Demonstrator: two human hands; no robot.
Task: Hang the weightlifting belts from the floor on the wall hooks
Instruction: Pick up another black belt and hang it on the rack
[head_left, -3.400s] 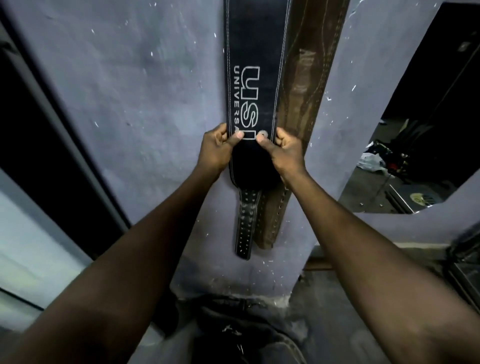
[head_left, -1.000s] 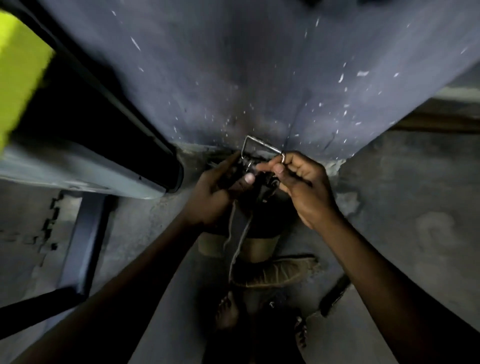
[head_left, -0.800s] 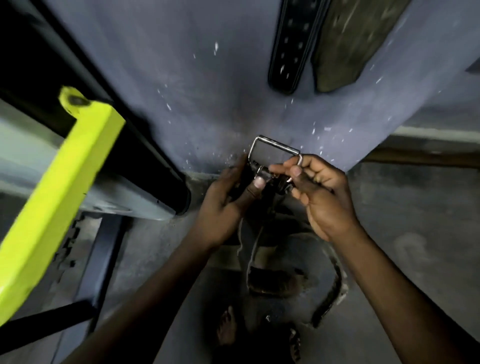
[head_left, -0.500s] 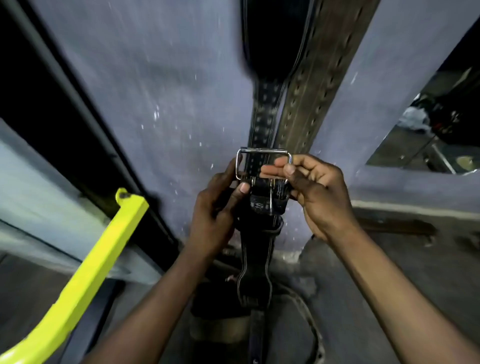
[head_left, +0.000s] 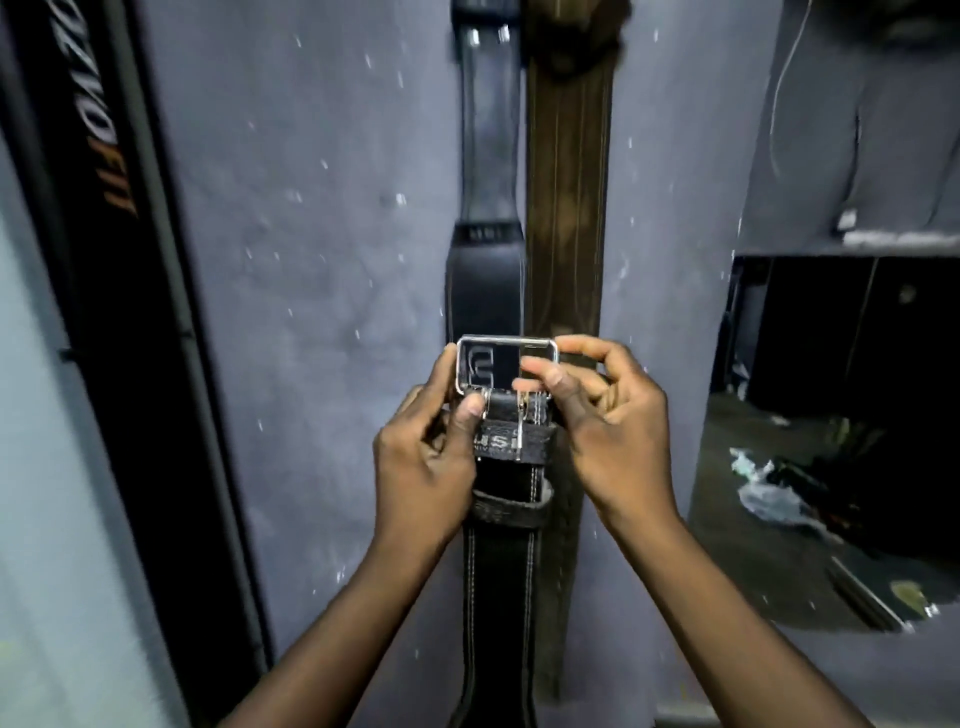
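I hold a black weightlifting belt (head_left: 501, 577) upright by its silver buckle (head_left: 506, 343), at chest height in front of the grey wall (head_left: 322, 312). My left hand (head_left: 423, 462) pinches the buckle's left side and my right hand (head_left: 608, 431) grips its right side. The strap hangs down between my forearms and out of the frame. Behind it, a black belt (head_left: 488, 218) and a brown leather belt (head_left: 566, 197) hang from the top of the wall. Their hooks sit at the frame's top edge, too dark to make out.
A black upright post (head_left: 119, 312) with orange lettering stands to the left of the wall. On the right is a dark opening (head_left: 841, 389) with litter and gear on its floor. A white cord (head_left: 779, 93) hangs at the upper right.
I have risen from the floor with the belt: the buckle went from floor level up to the middle of the wall. The yellow bar on the left has left the view.
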